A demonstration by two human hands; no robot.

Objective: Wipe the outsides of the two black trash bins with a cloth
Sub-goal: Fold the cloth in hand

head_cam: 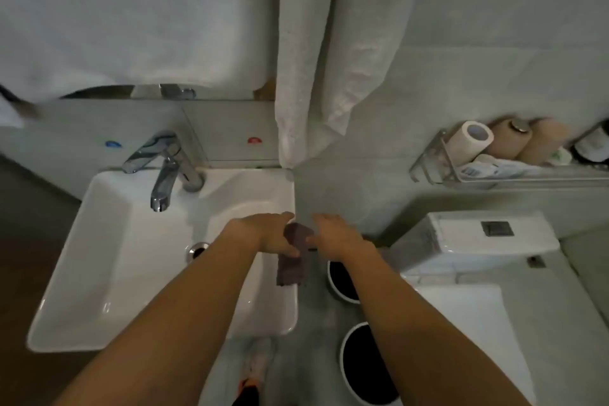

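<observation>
Forearms (204,323) above white sink (99,273), grey tiled bathroom.

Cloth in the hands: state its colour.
The cloth is a dull greyish purple, seen in the head view.

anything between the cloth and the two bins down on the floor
Nothing visible. The left hand grips the cloth at the sink's right edge; the near bin and far bin stand open below, partly hidden by the right forearm.

I can't read any words or numbers here; the print on the packets (478,171) is too blurry.
</observation>
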